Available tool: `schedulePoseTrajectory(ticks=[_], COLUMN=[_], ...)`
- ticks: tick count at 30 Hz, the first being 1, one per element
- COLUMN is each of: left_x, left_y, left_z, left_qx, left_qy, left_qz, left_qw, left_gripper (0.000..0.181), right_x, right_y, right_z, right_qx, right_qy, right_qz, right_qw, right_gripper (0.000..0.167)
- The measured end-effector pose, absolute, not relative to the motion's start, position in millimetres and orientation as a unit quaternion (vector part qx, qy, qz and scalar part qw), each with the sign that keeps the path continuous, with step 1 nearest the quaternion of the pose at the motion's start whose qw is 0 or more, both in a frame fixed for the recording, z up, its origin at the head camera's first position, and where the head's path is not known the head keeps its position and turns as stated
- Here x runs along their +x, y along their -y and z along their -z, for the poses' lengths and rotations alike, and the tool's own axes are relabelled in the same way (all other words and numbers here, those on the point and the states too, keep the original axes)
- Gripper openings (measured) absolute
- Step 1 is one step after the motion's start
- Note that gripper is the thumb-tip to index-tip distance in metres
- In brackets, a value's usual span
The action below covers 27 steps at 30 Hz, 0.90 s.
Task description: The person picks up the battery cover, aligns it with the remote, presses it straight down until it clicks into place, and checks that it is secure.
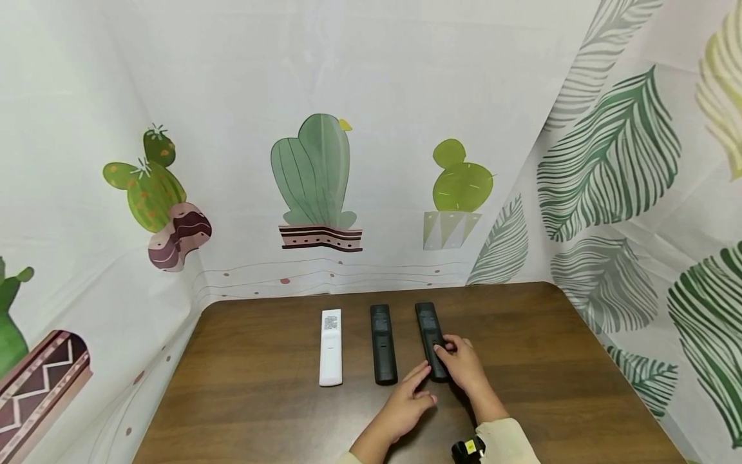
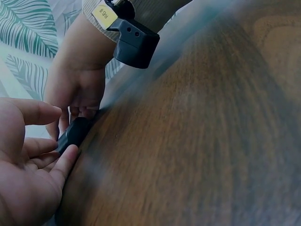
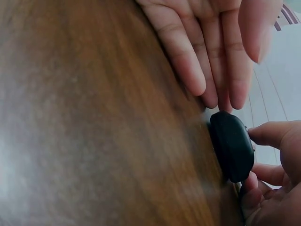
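Three remote controls lie on the wooden table in a row: a white remote (image 1: 331, 351) at left, a black remote (image 1: 384, 348) in the middle and another black remote (image 1: 430, 335) at right. Labels show on their upper faces. My right hand (image 1: 466, 366) holds the lower part of the right-hand black remote, thumb on top and fingers along its right edge. Beside that remote's left edge is my left hand (image 1: 402, 406), its fingers extended; whether they touch it I cannot tell. In the right wrist view the black remote's end (image 3: 233, 147) sits between both hands.
The brown table (image 1: 255, 393) has rounded back corners. A white cloth (image 1: 232, 77) printed with cacti and leaves hangs behind it and at both sides. A black wrist camera (image 1: 468, 449) with a yellow label sits at the right sleeve.
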State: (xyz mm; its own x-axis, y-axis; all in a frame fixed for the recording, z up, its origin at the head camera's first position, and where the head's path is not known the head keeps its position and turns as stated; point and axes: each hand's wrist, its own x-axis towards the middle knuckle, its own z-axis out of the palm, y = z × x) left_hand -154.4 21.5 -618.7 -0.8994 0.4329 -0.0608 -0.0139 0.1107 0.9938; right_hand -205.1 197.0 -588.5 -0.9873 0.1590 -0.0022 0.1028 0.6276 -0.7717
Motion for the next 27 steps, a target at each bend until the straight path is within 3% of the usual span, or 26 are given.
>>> schedulePoseTrajectory(ticks=[21, 27], left_x=[-152.7, -151.1], left_y=[-26.1, -26.3], left_z=[614.1, 612.6], left_qx=[0.13, 0.117], left_qy=[-0.704, -0.704], left_qz=[-0.675, -0.682], left_qw=[0.181, 0.163], left_gripper=[0.054, 0.052], right_x=[-204.1, -206.7], right_y=[-199.1, -201.8], right_z=[586.5, 586.3], right_qx=[-0.082, -0.082], right_qy=[0.9, 0.897], right_qz=[-0.427, -0.433], right_qw=[0.03, 0.032], right_gripper=[0.044, 0.044])
